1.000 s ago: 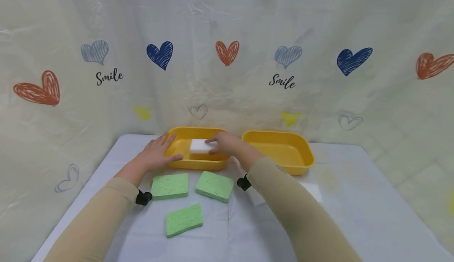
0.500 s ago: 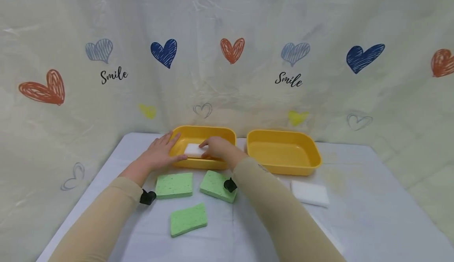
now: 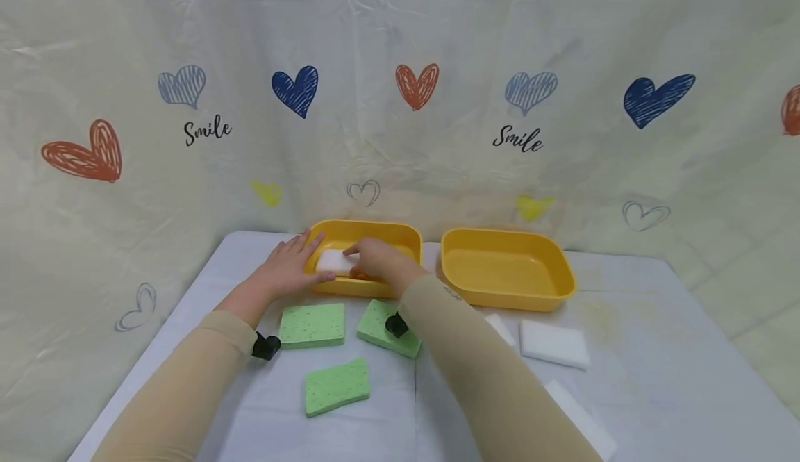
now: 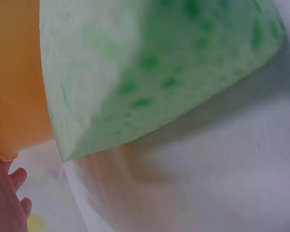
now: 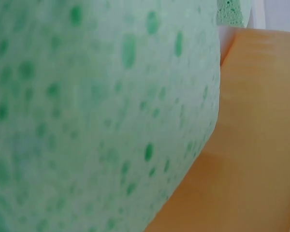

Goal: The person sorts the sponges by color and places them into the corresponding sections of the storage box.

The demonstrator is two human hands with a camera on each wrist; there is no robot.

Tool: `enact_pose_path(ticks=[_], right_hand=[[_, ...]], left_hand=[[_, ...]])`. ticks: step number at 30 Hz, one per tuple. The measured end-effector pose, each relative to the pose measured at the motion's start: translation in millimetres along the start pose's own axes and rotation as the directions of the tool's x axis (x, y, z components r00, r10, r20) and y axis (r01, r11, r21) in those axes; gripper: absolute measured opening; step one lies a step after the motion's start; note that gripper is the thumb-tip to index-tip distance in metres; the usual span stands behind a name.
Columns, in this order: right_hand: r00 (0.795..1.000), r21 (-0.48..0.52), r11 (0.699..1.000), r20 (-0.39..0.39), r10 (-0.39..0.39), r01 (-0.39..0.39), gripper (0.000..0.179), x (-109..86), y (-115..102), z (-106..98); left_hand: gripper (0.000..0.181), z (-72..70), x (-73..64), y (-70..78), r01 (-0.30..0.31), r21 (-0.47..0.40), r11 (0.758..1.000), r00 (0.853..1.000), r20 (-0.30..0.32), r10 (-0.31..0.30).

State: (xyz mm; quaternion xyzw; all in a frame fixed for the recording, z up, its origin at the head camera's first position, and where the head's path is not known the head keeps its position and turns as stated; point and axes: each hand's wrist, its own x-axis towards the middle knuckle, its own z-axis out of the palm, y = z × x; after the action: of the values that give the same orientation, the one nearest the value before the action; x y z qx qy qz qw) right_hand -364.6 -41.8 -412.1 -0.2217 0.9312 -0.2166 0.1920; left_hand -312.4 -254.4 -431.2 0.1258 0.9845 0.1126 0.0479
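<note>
In the head view, my right hand (image 3: 381, 260) reaches into the left yellow tray (image 3: 369, 224) and grips the right part of a white sponge (image 3: 331, 262) lying low in it. Thumb and index finger lie at the sponge; the other fingers are mostly hidden. My left hand (image 3: 282, 271) rests with spread, extended fingers on this tray's left end, thumb along the front rim. In the left wrist view, a few fingertips (image 4: 19, 178) show beside the tray's orange-looking wall. A green sponge (image 5: 101, 121) fills most of the right wrist view, where the right hand is not seen.
A second yellow tray (image 3: 509, 298) stands to the right with nothing in it. In front of the left tray lie three green sponges, the nearest green sponge (image 3: 337, 387) lowest. White sponges lie right of my forearm, among them a flat white sponge (image 3: 553, 344).
My right hand has moved left and slightly forward within the left tray, bringing the white sponge toward its left end. My left hand keeps its place. The head view has shifted slightly.
</note>
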Motion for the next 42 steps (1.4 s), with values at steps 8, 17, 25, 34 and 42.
enact_pose_path(ticks=[8, 17, 25, 34, 42], right_hand=[[0.999, -0.021, 1.000, -0.054, 0.004, -0.005, 0.047, -4.6, 1, -4], [0.992, -0.090, 0.996, -0.124, -0.007, -0.004, 0.051, -21.0, 7, -20], [0.985, -0.134, 0.991, -0.171, -0.030, 0.007, 0.054, -47.5, 10, -43], [0.976, -0.131, 0.991, -0.208, -0.063, 0.036, 0.055, -86.3, 24, -59], [0.975, -0.128, 0.990, -0.207, -0.080, 0.054, 0.059, -130.6, 52, -69]], left_hand=[[0.108, -3.5, 0.7, 7.1, -0.027, -0.020, 0.999, 1.000, -0.009, 0.027], [0.107, -3.4, -1.2, 7.9, -0.027, -0.010, 1.000, 1.000, -0.008, 0.027], [0.101, -1.8, -2.7, 6.9, -0.041, -0.016, 0.999, 0.998, -0.037, 0.041], [0.106, 1.5, -1.8, 2.4, -0.034, -0.013, 0.999, 0.999, -0.020, 0.034], [0.104, -1.2, -3.5, 4.9, -0.023, -0.037, 0.999, 1.000, -0.006, 0.022]])
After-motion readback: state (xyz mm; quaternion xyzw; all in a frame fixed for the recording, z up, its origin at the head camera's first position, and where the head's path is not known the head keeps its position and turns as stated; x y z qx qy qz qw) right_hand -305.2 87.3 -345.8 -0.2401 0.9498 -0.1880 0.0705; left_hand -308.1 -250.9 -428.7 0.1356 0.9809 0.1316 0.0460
